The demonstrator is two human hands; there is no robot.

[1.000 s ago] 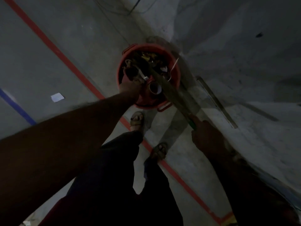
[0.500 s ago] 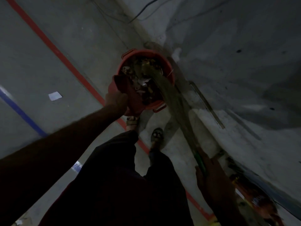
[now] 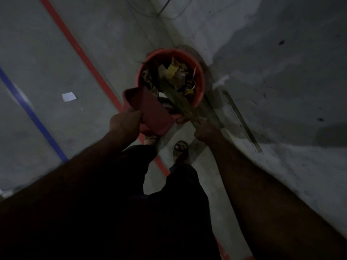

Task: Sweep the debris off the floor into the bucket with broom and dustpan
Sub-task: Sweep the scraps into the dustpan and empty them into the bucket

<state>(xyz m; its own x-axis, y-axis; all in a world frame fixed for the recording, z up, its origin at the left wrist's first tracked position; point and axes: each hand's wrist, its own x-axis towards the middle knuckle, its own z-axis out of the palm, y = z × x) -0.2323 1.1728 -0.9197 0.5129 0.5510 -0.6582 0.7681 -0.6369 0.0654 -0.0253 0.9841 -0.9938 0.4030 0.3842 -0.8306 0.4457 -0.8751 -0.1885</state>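
Note:
An orange bucket (image 3: 201, 77) stands on the floor by the wall, filled with leaves, paper scraps and other debris. My left hand (image 3: 124, 123) grips a dark red dustpan (image 3: 154, 111) tipped against the bucket's near rim. My right hand (image 3: 205, 131) grips the broom (image 3: 180, 99), whose bristles reach into the bucket over the debris. The scene is dim and slightly blurred.
A white paper scrap (image 3: 69, 96) lies on the grey floor to the left, between a blue line (image 3: 28, 111) and a red line (image 3: 88, 61). A concrete wall (image 3: 272, 62) rises on the right, with a metal strip (image 3: 238, 117) at its base. My sandalled feet (image 3: 180, 148) stand below the bucket.
My right hand has slid up the broom, closer to the bucket. The dustpan has drawn back from over the bucket to its near rim.

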